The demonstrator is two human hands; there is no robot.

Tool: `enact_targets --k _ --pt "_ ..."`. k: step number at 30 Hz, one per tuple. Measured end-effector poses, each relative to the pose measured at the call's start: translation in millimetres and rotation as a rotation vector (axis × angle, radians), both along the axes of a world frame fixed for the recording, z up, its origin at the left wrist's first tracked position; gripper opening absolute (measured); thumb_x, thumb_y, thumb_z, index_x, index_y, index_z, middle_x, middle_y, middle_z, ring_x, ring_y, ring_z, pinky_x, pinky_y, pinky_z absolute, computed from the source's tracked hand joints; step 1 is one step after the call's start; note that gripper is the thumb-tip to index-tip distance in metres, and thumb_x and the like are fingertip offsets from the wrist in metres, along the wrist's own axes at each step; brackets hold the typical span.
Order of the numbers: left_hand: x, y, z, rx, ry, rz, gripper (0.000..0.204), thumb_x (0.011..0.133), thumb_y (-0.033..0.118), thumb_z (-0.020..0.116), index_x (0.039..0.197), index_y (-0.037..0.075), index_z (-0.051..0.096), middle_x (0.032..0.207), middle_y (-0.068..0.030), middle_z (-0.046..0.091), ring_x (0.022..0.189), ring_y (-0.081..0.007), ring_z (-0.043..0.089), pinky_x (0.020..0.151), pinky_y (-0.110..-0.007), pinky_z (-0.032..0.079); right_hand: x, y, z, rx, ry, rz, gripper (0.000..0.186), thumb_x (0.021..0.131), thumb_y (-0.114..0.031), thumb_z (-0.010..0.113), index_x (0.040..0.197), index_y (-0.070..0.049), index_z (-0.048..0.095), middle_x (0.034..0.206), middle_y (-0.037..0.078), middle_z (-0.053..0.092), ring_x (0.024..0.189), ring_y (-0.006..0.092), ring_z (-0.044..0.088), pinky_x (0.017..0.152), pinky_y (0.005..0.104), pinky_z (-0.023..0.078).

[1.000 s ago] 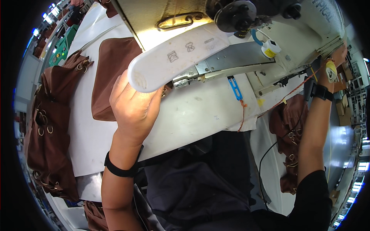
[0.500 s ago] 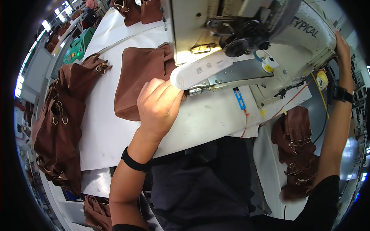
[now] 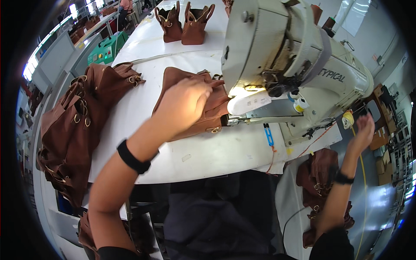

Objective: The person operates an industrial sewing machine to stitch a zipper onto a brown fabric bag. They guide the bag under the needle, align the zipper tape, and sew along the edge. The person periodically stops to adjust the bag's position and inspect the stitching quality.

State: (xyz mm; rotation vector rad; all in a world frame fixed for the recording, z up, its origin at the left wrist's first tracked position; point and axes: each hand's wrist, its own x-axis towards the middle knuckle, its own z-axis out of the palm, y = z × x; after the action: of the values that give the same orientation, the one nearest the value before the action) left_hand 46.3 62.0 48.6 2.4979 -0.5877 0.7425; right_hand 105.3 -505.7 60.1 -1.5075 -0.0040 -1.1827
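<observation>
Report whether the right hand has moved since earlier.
Yes: the right hand has moved from beside the right end of the sewing machine to below it in view.

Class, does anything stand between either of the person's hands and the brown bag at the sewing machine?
For the left hand, nothing visible: it is right over the brown bag. For the right hand, yes: the sewing machine stands between it and the bag.

Two hands [image 3: 184, 104] flank one sewing machine [image 3: 249, 47], with one brown bag [image 3: 212, 112] just beside it. Two upright bags [image 3: 193, 34] stand beyond the machine's left side.
</observation>
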Motion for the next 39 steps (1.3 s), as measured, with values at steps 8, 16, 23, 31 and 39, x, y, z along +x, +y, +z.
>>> enact_targets --k 8,16,23,31,39 --pt "150 -15 13 0.688 0.641 -0.005 0.054 0.089 0.004 0.057 0.142 0.01 0.059 0.128 -0.0191 0.069 0.114 -0.0408 0.066 0.096 -0.047 0.053 -164 265 -99 -0.324 0.591 0.87 0.023 0.101 -0.006 0.064 0.121 0.004 0.068 0.11 0.013 0.076 0.104 0.0189 0.072 0.095 0.0317 0.054" --pt "131 14 15 0.64 0.867 -0.079 0.06 0.076 0.002 0.06 0.136 0.006 0.064 0.123 -0.0251 0.069 0.109 -0.0396 0.068 0.087 -0.045 0.054 -107 379 -102 -0.227 0.497 0.974 0.054 0.099 -0.022 0.068 0.142 0.007 0.052 0.138 0.018 0.061 0.133 0.0242 0.055 0.114 0.0372 0.04" --pt "45 129 15 0.283 1.069 -0.118 0.026 0.086 0.018 0.056 0.098 0.001 0.071 0.102 -0.0177 0.074 0.096 -0.0239 0.072 0.08 -0.038 0.055 -112 350 -80 0.146 0.604 1.246 0.045 0.102 -0.024 0.066 0.137 0.004 0.057 0.13 0.009 0.063 0.122 0.0149 0.057 0.106 0.0334 0.046" --pt "-28 91 1 -0.433 1.461 -0.002 0.033 0.107 0.032 0.053 0.119 0.008 0.071 0.107 -0.003 0.072 0.102 -0.0137 0.068 0.094 -0.032 0.055 -90 318 -66 0.424 0.877 1.53 0.041 0.104 -0.016 0.058 0.138 0.006 0.057 0.127 0.01 0.067 0.11 0.0132 0.065 0.096 0.03 0.054" --pt "-41 107 0 -0.777 1.571 -0.165 0.043 0.108 0.035 0.058 0.131 0.0 0.067 0.08 0.0072 0.05 0.081 -0.0054 0.054 0.077 -0.027 0.048 -96 326 -69 0.508 0.849 1.463 0.052 0.102 -0.019 0.059 0.145 0.008 0.05 0.134 0.015 0.064 0.117 0.0177 0.065 0.102 0.0321 0.052"
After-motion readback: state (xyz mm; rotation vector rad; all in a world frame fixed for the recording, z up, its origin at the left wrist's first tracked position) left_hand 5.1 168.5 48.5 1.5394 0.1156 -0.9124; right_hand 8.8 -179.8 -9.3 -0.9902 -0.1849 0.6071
